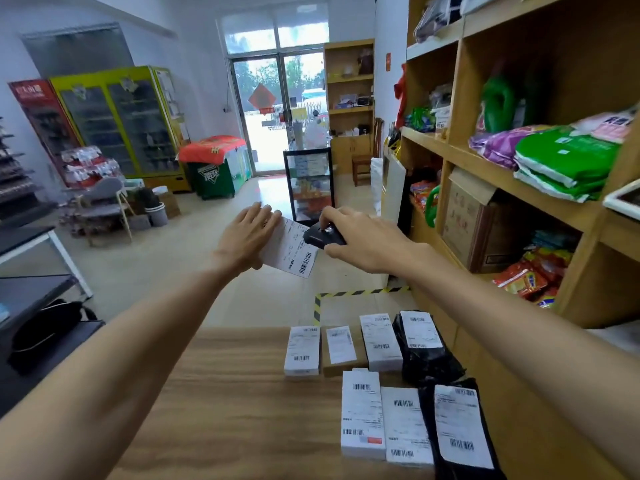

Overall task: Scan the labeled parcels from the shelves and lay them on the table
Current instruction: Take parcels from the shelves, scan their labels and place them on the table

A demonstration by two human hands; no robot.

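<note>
My left hand (247,237) holds a white labeled parcel (291,249) out in front of me, its barcode label turned toward me. My right hand (367,242) grips a black handheld scanner (323,236), whose front sits right over the parcel's label. Both are raised above the floor, beyond the far edge of the wooden table (235,393). On the table's right side lie several labeled parcels: white boxes (302,349), a brown box (341,348) and black bags (424,344).
Wooden shelves (512,174) with bags, cartons and bottles stand close on the right. A black desk (31,292) is at the left. A glass display case (308,183), drink fridges (131,123) and a chair (104,206) stand farther off.
</note>
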